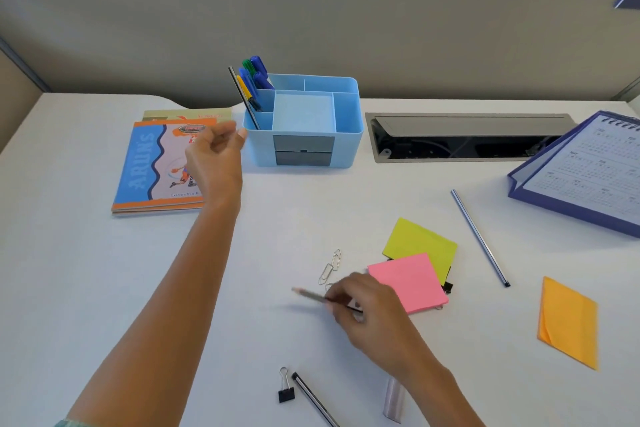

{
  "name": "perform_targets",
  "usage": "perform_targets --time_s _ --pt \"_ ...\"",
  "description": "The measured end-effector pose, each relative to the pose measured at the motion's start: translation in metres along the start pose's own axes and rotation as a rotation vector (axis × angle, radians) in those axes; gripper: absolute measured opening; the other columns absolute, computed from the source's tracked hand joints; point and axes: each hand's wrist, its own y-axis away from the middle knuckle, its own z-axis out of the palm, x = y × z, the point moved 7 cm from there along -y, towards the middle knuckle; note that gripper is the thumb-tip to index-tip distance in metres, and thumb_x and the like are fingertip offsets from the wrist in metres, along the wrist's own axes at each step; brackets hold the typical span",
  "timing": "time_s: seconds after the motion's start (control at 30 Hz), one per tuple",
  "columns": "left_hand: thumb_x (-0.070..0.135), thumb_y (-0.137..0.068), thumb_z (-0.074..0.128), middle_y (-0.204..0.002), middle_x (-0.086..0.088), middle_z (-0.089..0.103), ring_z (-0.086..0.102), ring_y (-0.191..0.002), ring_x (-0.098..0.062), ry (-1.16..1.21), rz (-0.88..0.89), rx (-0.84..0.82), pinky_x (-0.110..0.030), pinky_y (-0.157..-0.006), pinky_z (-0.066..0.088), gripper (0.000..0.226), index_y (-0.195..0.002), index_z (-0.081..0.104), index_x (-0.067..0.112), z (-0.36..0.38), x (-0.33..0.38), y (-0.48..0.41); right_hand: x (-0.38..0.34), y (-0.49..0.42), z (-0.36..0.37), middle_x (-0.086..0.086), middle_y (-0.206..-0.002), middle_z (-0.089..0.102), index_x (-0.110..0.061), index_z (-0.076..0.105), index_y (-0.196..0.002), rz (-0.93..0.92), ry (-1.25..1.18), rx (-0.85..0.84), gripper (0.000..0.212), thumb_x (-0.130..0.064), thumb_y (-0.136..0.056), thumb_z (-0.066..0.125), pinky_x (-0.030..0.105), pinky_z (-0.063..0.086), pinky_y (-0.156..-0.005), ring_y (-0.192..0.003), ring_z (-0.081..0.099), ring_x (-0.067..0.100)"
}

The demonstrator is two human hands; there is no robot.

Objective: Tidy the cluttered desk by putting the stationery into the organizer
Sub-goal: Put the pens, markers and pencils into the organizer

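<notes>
Right hand (367, 312) pinches a slim grey pencil (311, 295) (blurred), lying crosswise, free end leftward; left hand (213, 152), loosely curled, empty, beside the light-blue plastic organizer (346, 149)

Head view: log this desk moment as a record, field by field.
left hand: holds nothing, fingers loosely curled, beside the organizer
right hand: grips a grey pencil
organizer contents: pens and markers standing in the left compartments
loose items: pink sticky notes, yellow-green sticky notes, orange sticky notes, paper clips, binder clip, blue pencil
</notes>
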Motion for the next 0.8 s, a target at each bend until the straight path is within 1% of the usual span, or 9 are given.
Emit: perform_targets --time_s 0.07,0.13,0.17,0.23,0.33,0.53,0.6,0.67,0.8 --pt "0.023 -0.086 0.072 -0.093 0.0 0.073 0.066 -0.081 -0.004 0.043 -0.006 -0.126 -0.015 -0.078 0.053 0.016 -0.101 0.072 0.018 -0.004 -0.007 0.028 -0.001 -0.015 -0.011 -0.009 -0.082 0.065 -0.02 0.068 -0.086 0.038 -0.111 0.105 0.007 -0.013 -0.084 0.067 0.018 0.045 -0.068 -0.077 0.058 0.005" --pt "0.022 -0.086 0.071 -0.087 -0.003 0.075 0.069 -0.083 -0.011 0.099 -0.107 -0.291 -0.023 -0.082 0.056 0.011 -0.096 0.074 0.018 -0.004 -0.021 0.061 -0.004 -0.031 -0.02 -0.008 -0.079 0.066 -0.017 0.069 -0.083 0.062 -0.193 0.196 0.009 -0.009 -0.083 0.069 0.016 0.045 -0.065 -0.072 0.059 0.004" --pt "0.023 -0.085 0.072 -0.086 -0.004 0.075 0.071 -0.084 -0.014 0.147 -0.183 -0.371 -0.025 -0.083 0.057 0.013 -0.095 0.074 0.016 -0.003 -0.028 0.078 -0.004 -0.039 -0.024 -0.007 -0.079 0.067 -0.017 0.07 -0.083 0.083 -0.238 0.23 0.009 -0.009 -0.083 0.07 0.016 0.045 -0.065 -0.071 0.059 0.003" --pt "0.029 -0.078 0.075 -0.09 -0.009 0.076 0.072 -0.088 -0.02 0.242 -0.331 -0.496 -0.028 -0.083 0.058 0.027 -0.097 0.075 0.01 -0.003 -0.037 0.107 -0.006 -0.054 -0.026 -0.006 -0.08 0.069 -0.019 0.071 -0.084 0.12 -0.315 0.263 0.008 -0.011 -0.084 0.07 0.016 0.047 -0.066 -0.072 0.061 0.004" --pt "0.03 -0.075 0.075 -0.095 -0.015 0.074 0.072 -0.092 -0.023 0.293 -0.414 -0.594 -0.028 -0.082 0.058 0.035 -0.101 0.074 0.007 -0.001 -0.042 0.131 -0.015 -0.069 -0.023 -0.006 -0.082 0.071 -0.018 0.071 -0.085 0.116 -0.341 0.262 0.005 -0.015 -0.087 0.068 0.017 0.049 -0.068 -0.076 0.064 0.006" --pt "0.018 -0.082 0.073 -0.087 -0.017 0.074 0.072 -0.085 -0.023 0.278 -0.405 -0.533 -0.03 -0.079 0.059 0.022 -0.096 0.072 0.001 0.0 -0.033 0.12 -0.025 -0.077 -0.019 -0.004 -0.086 0.073 -0.013 0.074 -0.091 0.098 -0.416 0.269 0.007 -0.013 -0.087 0.068 0.017 0.051 -0.07 -0.078 0.066 0.006" --pt "0.016 -0.083 0.073 -0.083 -0.016 0.073 0.071 -0.08 -0.02 0.275 -0.388 -0.511 -0.029 -0.077 0.059 0.018 -0.093 0.072 0.001 0.0 -0.028 0.11 -0.023 -0.077 -0.018 -0.003 -0.086 0.073 -0.015 0.074 -0.092 0.122 -0.456 0.265 0.008 -0.012 -0.086 0.069 0.021 0.053 -0.072 -0.075 0.066 0.007" --pt "0.015 -0.084 0.072 -0.079 -0.013 0.073 0.07 -0.076 -0.017 0.293 -0.365 -0.463 -0.026 -0.074 0.058 0.014 -0.091 0.073 0.002 -0.003 -0.022 0.097 -0.019 -0.076 -0.015 -0.002 -0.084 0.073 -0.016 0.074 -0.091 0.164 -0.507 0.265 0.01 -0.01 -0.086 0.069 0.026 0.056 -0.071 -0.074 0.067 0.014" --pt "0.014 -0.085 0.072 -0.075 -0.008 0.072 0.068 -0.075 -0.016 0.331 -0.361 -0.335 -0.023 -0.072 0.057 0.009 -0.086 0.073 0.005 -0.013 -0.016 0.062 -0.004 -0.073 -0.014 -0.004 -0.076 0.072 -0.014 0.075 -0.09 0.251 -0.634 0.283 0.013 -0.005 -0.085 0.067 0.019 0.053 -0.062 -0.07 0.067 0.014"
